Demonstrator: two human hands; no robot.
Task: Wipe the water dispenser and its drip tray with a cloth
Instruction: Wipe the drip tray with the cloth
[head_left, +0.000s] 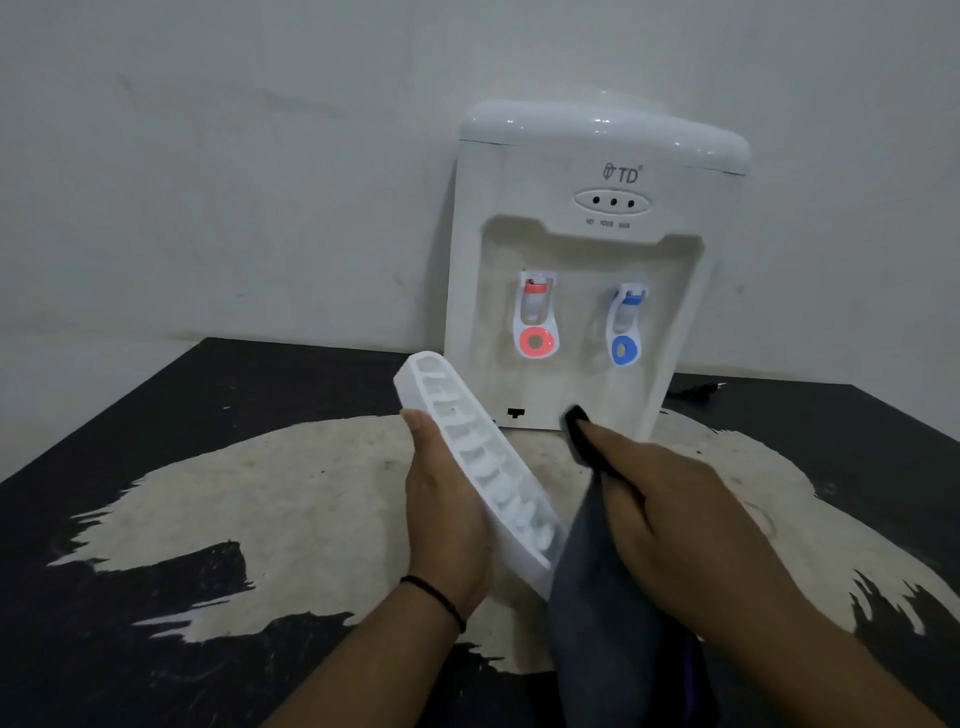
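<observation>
Right now the drip tray (483, 467) is off the machine, held tilted in the air just in front of the water dispenser (587, 270), its slotted grille facing right and its far end near the red tap (537, 322). The left hand (447, 514) cradles it from the left side, thumb along the upper edge and the other fingers curled underneath, out of sight. The right hand (670, 519) is closed around a dark cloth (597, 571); one bunched end pokes out past the fingertips, touching or nearly touching the dispenser's lower front, while the rest hangs down beside the tray's near end. The blue tap (626, 327) sits to the right of the red one. The dispenser's front looks dusty and stands at the far edge of a dark table (156, 441), whose top is worn to a pale patch (291, 499) in the middle. A black cord (696, 392) trails off behind on the right.

The tray seems to rest in an open-sided hold, so it could likely slip or twist out if the cloth is pushed hard across the grille. The hanging cloth could also snag a tap lever and release water, if any remains.
</observation>
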